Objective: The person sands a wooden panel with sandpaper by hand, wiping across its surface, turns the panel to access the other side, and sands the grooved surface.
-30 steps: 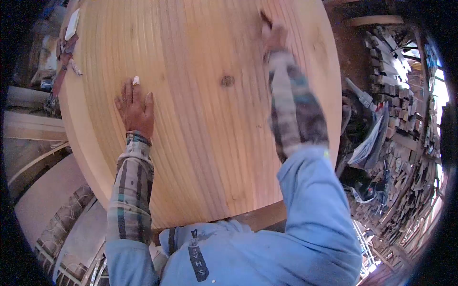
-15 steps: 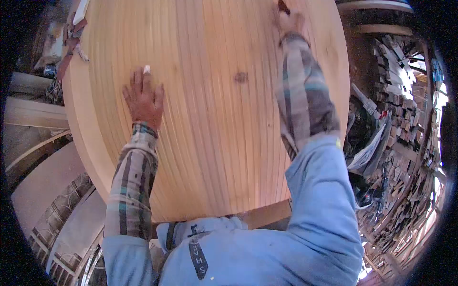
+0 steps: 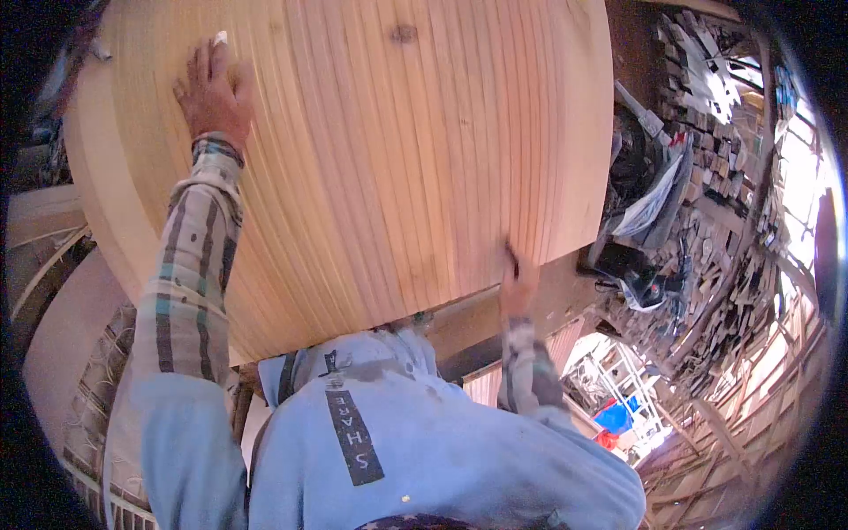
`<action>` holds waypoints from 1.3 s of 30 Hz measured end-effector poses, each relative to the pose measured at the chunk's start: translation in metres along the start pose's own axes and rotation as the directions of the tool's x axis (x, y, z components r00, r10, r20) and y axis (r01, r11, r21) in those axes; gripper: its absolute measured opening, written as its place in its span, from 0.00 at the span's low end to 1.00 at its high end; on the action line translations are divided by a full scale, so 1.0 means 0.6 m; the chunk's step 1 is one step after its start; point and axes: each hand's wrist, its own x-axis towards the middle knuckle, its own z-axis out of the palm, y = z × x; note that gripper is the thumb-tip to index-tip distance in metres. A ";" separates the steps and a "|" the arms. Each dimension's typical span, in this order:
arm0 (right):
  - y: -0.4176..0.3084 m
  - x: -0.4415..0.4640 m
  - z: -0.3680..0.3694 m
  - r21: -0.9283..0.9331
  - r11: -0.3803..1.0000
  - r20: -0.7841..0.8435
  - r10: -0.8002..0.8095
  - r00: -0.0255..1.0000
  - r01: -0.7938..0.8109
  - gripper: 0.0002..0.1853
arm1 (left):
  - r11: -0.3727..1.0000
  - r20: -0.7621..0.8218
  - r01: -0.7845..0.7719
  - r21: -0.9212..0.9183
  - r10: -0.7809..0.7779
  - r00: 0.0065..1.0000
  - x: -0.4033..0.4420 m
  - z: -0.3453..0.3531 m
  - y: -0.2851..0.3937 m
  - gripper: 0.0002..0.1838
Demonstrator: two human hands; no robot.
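Observation:
A broad wooden panel [image 3: 353,177] with lengthwise grain, pale to reddish strips and a dark knot lies before me. On its left part my left hand [image 3: 216,102] rests flat with the fingers apart; one fingertip has a white wrapping. At the panel's near right edge is my right hand [image 3: 519,287], blurred by motion. Its fingers are closed on a small, thin dark brown piece [image 3: 512,259], pressed against or close to the wood. The blur hides what kind of thing this piece is.
Stacked wood offcuts [image 3: 715,177] fill the right side. A black bag-like item [image 3: 632,269] and a pale sheet [image 3: 654,199] lie beside the panel. A wooden beam [image 3: 468,322] runs under its near edge. Metal grillwork [image 3: 97,415] stands at lower left.
My right hand has come from the panel's far right down to its near edge, still with the small brown piece. The view has shifted; my left hand stays flat on the panel.

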 end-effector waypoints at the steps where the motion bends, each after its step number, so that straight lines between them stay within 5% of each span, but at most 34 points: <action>1: -0.043 0.073 0.023 -0.039 0.999 -0.040 0.026 0.999 -0.028 0.14 | 1.000 -0.027 0.003 -0.016 -0.003 1.000 -0.003 0.001 -0.002 0.30; 3: -0.047 0.224 0.100 0.285 0.954 -0.061 0.120 0.991 -0.098 0.15 | 1.000 -0.027 -0.004 0.005 0.004 1.000 -0.002 0.000 -0.007 0.29; 5: -0.076 0.379 0.133 0.156 0.971 0.098 0.170 0.981 -0.184 0.21 | 1.000 -0.026 -0.022 0.021 0.022 0.999 0.007 0.011 -0.009 0.29; 6: -0.082 0.438 0.151 -0.093 0.984 -0.021 0.150 0.988 -0.151 0.23 | 0.996 -0.058 -0.050 0.072 0.054 0.997 0.013 0.024 -0.024 0.30; 11: -0.112 0.325 0.098 -0.091 0.994 -0.084 -0.064 0.994 0.056 0.14 | 0.993 -0.133 -0.117 0.009 0.117 0.984 0.010 0.069 -0.059 0.31; 13: -0.020 0.149 0.074 0.101 0.994 -0.100 -0.036 0.994 0.046 0.15 | 0.970 -0.011 -0.129 0.207 0.134 0.991 0.008 0.045 -0.052 0.30; 14: -0.012 0.047 0.039 0.017 1.000 -0.096 0.022 0.995 -0.020 0.14 | 0.972 -0.016 -0.129 0.198 0.134 0.991 0.022 0.015 -0.057 0.30; 15: 0.049 -0.048 0.018 -0.055 0.998 -0.056 0.016 0.998 -0.019 0.12 | 0.972 0.191 -0.068 -0.226 0.113 0.975 0.034 -0.032 -0.067 0.28; 16: 0.101 -0.145 -0.003 -0.266 0.954 -0.003 0.141 0.990 -0.137 0.12 | 0.904 0.287 -0.010 -0.428 0.147 0.947 0.027 -0.043 -0.063 0.27; 17: 0.088 -0.204 -0.023 -0.222 0.933 0.026 0.294 0.955 -0.281 0.12 | 0.799 0.379 0.090 -0.594 0.179 0.908 0.020 -0.054 -0.058 0.26; 18: 0.060 -0.243 -0.032 -0.180 0.885 0.054 0.446 0.894 -0.430 0.11 | 0.987 0.353 -0.146 -0.062 0.159 0.922 0.004 -0.030 -0.032 0.27; 19: 0.041 -0.251 -0.028 -0.178 0.885 0.038 0.444 0.895 -0.431 0.11 | 0.810 0.302 -0.294 0.507 0.152 0.941 -0.007 -0.005 -0.013 0.28; 20: -0.001 -0.244 -0.026 -0.144 0.927 -0.002 0.351 0.936 -0.347 0.12 | 0.813 0.289 -0.288 0.506 0.155 0.945 -0.022 0.027 -0.024 0.28; 22: -0.061 -0.253 0.003 0.006 0.979 -0.041 0.202 0.978 -0.202 0.12 | 0.961 -0.152 -0.271 -0.061 0.259 0.954 -0.066 0.082 -0.084 0.27; 26: -0.131 -0.188 0.093 0.140 0.987 -0.063 0.085 0.994 -0.075 0.13 | 0.939 -0.073 -0.343 0.031 0.344 0.936 -0.146 0.006 -0.106 0.27; 30: -0.114 -0.208 0.123 0.042 0.997 -0.144 0.076 0.987 -0.070 0.14 | 0.937 -0.099 -0.333 -0.109 0.323 0.941 -0.177 -0.038 -0.115 0.27; 34: -0.153 -0.132 0.145 0.190 0.980 -0.174 0.087 0.981 -0.053 0.17 | 0.946 -0.096 -0.302 -0.116 0.292 0.951 -0.176 -0.055 -0.102 0.27; 37: -0.104 0.024 0.242 -0.189 0.981 0.013 0.043 0.999 -0.040 0.25 | 0.940 -0.097 -0.333 -0.076 0.326 0.941 -0.174 -0.048 -0.111 0.27; 39: -0.135 0.045 0.224 -0.281 0.959 0.098 0.010 0.995 0.018 0.27 | 0.945 -0.068 -0.303 -0.120 0.297 0.952 -0.180 -0.103 -0.086 0.25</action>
